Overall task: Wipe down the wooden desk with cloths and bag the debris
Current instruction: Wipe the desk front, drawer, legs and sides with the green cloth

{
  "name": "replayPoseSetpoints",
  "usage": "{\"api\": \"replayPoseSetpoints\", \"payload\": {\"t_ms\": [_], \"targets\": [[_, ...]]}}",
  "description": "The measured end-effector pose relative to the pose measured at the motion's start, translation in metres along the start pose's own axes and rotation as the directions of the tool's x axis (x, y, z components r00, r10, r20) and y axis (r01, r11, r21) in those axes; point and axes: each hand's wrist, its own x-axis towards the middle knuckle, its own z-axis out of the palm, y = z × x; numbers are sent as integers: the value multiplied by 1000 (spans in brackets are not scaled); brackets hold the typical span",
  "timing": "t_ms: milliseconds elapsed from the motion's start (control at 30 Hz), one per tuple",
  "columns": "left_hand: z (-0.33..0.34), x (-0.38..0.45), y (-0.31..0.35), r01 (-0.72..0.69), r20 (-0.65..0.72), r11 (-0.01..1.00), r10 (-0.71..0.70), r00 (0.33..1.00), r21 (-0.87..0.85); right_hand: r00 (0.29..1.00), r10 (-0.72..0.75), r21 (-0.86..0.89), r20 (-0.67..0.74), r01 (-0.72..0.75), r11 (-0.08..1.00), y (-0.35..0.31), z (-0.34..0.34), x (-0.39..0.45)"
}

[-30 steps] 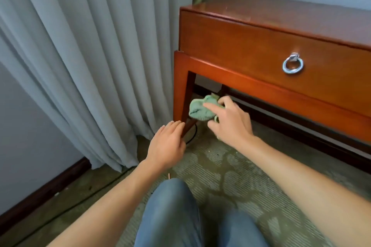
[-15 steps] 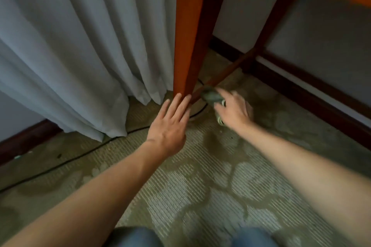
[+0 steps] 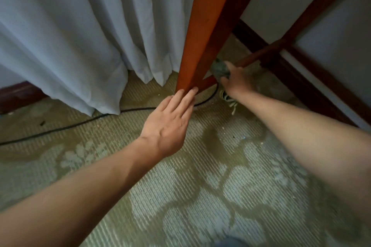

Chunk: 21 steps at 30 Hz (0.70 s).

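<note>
The wooden desk's front leg (image 3: 202, 32) runs down the middle of the view to the carpet. My left hand (image 3: 170, 122) lies flat with straight fingers, its fingertips touching the foot of that leg. My right hand (image 3: 237, 81) reaches behind the leg and grips a bunched green cloth (image 3: 220, 68), held against the low crossbar (image 3: 259, 54) where it meets the leg. The cloth is partly hidden by the leg and my fingers.
A grey curtain (image 3: 80, 36) hangs to the floor on the left. A black cable (image 3: 80, 123) crosses the patterned carpet (image 3: 200, 196) past the leg's foot. Pale cord loops (image 3: 230, 101) lie under my right wrist. Dark skirting (image 3: 313, 86) lines the wall.
The view has dropped from the desk drawer to the foot of the leg. My right hand has carried the cloth down to the crossbar, and my left hand has flattened against the leg's base.
</note>
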Motion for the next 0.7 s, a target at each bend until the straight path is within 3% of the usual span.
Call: {"api": "replayPoseSetpoints", "payload": {"t_ms": [67, 200, 367, 500, 600, 700], "targets": [[1, 2, 2, -10, 6, 1000, 10, 1000, -22, 998, 51, 15, -28, -50, 999, -12, 3, -8], [26, 16, 3, -49, -70, 994, 42, 997, -102, 960, -275, 50, -54, 277, 960, -35, 37, -59], [52, 34, 22, -69, -80, 995, 63, 995, -74, 933, -357, 44, -40, 359, 932, -15, 33, -43], [49, 46, 36, -90, 9, 996, 90, 996, 24, 984, -160, -57, -76, 156, 986, 19, 15, 1], [53, 63, 40, -74, -2, 996, 74, 997, 50, 992, 36, -21, -121, -39, 999, 53, -6, 28], [58, 87, 47, -12, 15, 999, 11, 1000, 31, 995, 50, -31, -92, -53, 998, 53, -4, 29]]}}
